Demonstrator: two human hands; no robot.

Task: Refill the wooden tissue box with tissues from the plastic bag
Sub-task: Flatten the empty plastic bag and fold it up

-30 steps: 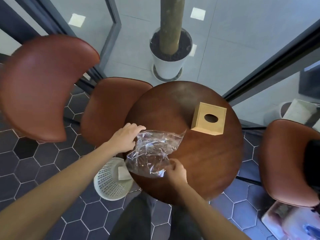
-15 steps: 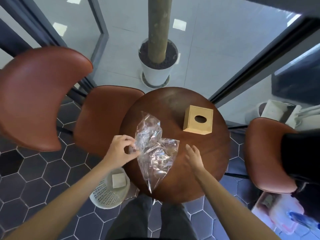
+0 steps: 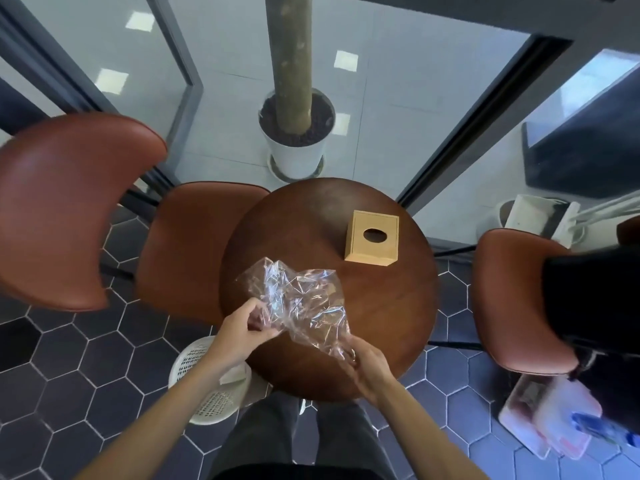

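A crumpled clear plastic bag [image 3: 300, 303] is held just above the near half of a round wooden counter [image 3: 391, 317], gripped at two points. The left hand [image 3: 242, 332] pinches the bag's left edge between thumb and fingers, while the right hand [image 3: 363, 365] closes on its lower corner near the counter's front rim. No tissues can be made out through the wrinkled film. The wooden tissue box [image 3: 372, 242] stands upright on the far right part of the counter, well apart from the bag, its oval opening facing up and dark inside. A white perforated basket [image 3: 204, 389] sits on the hexagon-tiled floor beside the counter, under the left forearm. Brown chairs [image 3: 74, 209] flank the counter, and a potted trunk [image 3: 296, 140] stands beyond it.
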